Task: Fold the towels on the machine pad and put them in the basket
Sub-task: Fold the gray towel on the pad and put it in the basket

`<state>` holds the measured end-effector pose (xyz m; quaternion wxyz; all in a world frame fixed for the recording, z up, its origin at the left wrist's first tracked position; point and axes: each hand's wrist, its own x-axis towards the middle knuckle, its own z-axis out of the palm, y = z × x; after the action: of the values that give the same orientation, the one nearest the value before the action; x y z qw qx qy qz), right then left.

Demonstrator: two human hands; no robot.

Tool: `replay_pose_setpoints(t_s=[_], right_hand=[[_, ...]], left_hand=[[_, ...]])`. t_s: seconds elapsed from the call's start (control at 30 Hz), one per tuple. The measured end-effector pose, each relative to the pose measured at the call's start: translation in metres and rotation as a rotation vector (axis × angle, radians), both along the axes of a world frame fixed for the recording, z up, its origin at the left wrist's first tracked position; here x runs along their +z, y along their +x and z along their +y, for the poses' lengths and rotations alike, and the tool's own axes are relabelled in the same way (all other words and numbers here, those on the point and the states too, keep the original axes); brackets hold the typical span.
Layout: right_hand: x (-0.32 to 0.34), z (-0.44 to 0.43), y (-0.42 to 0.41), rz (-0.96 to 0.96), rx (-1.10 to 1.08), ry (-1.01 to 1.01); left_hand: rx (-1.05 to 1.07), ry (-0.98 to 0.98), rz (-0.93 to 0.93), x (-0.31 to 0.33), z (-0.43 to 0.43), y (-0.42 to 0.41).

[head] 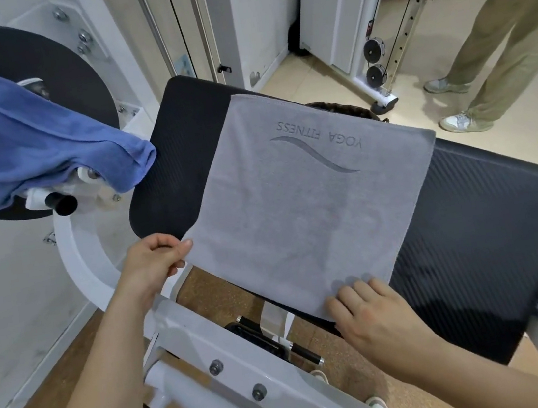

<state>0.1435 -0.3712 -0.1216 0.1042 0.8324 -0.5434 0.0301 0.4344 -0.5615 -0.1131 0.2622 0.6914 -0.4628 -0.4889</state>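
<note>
- Now, the near left corner of the grey rectangular terry towel (296, 213) is pinched by the left hand (155, 264). The grip is closed on the cloth between the thumb and curled fingers, and the corner is held just past the pad's near edge.
- The right hand (377, 320) is laid flat on the towel's near right corner. Its grip is spread, with straight fingers pressed on the cloth and nothing clasped.
- The towel is spread smooth, and the words "YOGA FITNESS" and a wavy line are seen upside down near its far edge.
- It is laid across the middle of the black ribbed padded machine pad (475, 209), which is left bare on both sides.
- The white metal machine frame (233, 354) is seen below the pad, between the two forearms.
- A blue crumpled towel (19, 135) is draped over a white part of the machine at the upper left, apart from the grey towel.
- A dark woven rim (347, 109) is partly seen just beyond the towel's far edge; the rest of it is hidden.
- A person in khaki trousers and white shoes (497, 43) is seen standing at the far right, well apart from the pad.
</note>
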Motion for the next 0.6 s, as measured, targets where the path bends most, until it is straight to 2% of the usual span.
replay_pose_setpoints(t_s=[0.17, 0.27, 0.37, 0.5, 0.6], right_hand=[[0.003, 0.009, 0.012, 0.058, -0.075, 0.043], [0.006, 0.005, 0.012, 0.003, -0.077, 0.05], [0.01, 0.004, 0.009, -0.046, -0.038, 0.065], [0.004, 0.012, 0.002, -0.009, -0.003, 0.147], [0.002, 0.014, 0.0, -0.003, -0.004, 0.206]], left_hand=[[0.018, -0.13, 0.13, 0.006, 0.003, -0.007], [-0.145, -0.156, 0.17, 0.008, 0.004, -0.002], [-0.3, -0.097, 0.164, 0.014, 0.002, 0.006], [-0.506, -0.037, -0.167, 0.013, -0.005, 0.009], [-0.537, -0.046, -0.272, 0.013, -0.008, 0.004]])
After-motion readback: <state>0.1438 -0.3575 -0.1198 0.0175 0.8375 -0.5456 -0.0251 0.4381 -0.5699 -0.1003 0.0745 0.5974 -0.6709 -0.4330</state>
